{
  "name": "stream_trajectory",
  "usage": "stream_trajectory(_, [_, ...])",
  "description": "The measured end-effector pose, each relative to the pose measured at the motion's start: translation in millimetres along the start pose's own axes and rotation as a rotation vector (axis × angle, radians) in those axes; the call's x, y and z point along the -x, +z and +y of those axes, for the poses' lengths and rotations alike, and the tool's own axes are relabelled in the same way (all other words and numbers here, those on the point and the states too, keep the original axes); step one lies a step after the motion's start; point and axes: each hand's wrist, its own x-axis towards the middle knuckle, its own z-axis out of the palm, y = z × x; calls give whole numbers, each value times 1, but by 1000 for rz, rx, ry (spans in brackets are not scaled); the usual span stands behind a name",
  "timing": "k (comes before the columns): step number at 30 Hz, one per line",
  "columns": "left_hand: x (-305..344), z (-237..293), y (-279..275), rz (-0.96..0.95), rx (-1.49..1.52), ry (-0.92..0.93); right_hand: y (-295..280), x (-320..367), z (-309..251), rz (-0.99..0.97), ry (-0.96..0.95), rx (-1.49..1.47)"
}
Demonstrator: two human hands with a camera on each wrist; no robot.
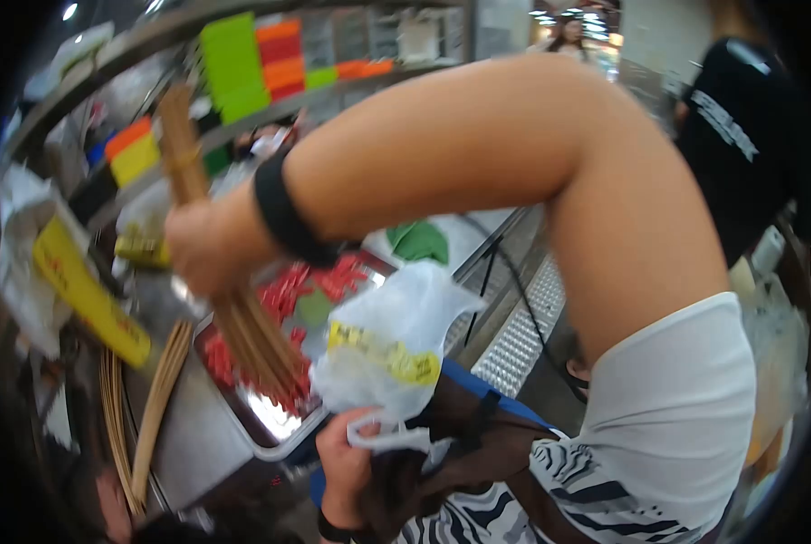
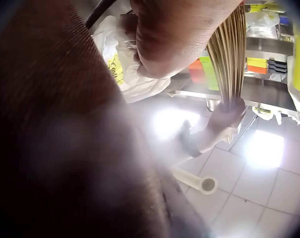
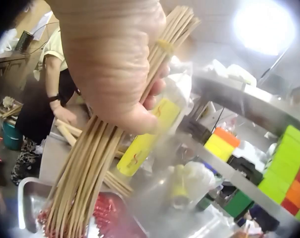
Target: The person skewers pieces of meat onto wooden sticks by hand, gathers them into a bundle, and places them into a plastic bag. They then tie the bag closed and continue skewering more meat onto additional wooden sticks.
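Note:
My right hand grips a thick bundle of thin wooden sticks, held at a slant over a metal tray of red pieces. A yellow band circles the sticks' upper part. In the right wrist view, the fingers of my right hand wrap the bundle, whose lower ends fan out by the red pieces. My left hand holds the handles of a white plastic bag with a yellow print, beside the tray. The left wrist view shows my left hand close up near the bag.
More sticks lie left of the tray. A yellow-printed bag hangs at the left. Behind are a metal shelf with coloured cards and a green item. A person in a black shirt stands at the right.

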Motion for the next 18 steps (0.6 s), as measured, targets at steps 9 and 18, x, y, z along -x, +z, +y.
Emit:
stream_trajectory(9, [-25,0,-2,309,487,10,-6,150,-6,-67,749,-483])
stream_trajectory(18, [-71,19,-13,335,665,49,-12,268,-202,403,1462,-1898])
